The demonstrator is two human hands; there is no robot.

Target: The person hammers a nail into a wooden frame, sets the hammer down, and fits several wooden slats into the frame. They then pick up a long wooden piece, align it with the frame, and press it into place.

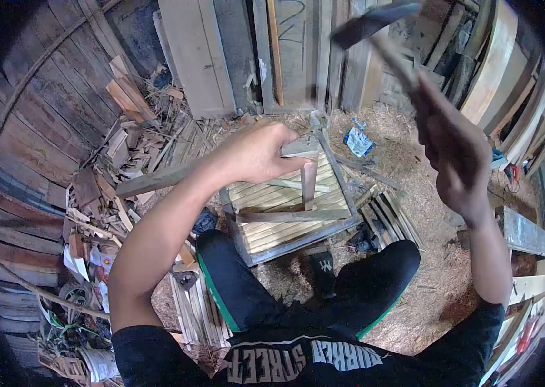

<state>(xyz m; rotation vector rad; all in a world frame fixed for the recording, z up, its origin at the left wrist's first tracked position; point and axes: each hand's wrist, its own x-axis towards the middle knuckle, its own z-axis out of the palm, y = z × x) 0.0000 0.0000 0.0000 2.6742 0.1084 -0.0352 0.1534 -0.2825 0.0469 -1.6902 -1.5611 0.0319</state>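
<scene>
workshop floor (437,258): wood shavings (414,174) about, offcuts (121,145) heaped leftward.
slatted panel (285,235): on the floor; wooden frame (309,187) over it, one bar along the panel's near edge.
left hand (256,151): closed round the frame's upper end, toward the panel's far edge.
right hand (456,155): wrapped round a raised hammer (376,24), well apart.
step: apparently hammering a joint.
next move: likely calls for a square blow, left hand clear.

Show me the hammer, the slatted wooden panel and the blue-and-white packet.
Hammer (390,57): head view, upper part of the handle.
Slatted wooden panel (274,235): head view, bare slats near the lower edge.
Blue-and-white packet (358,141): head view, middle of its upper face.
</scene>
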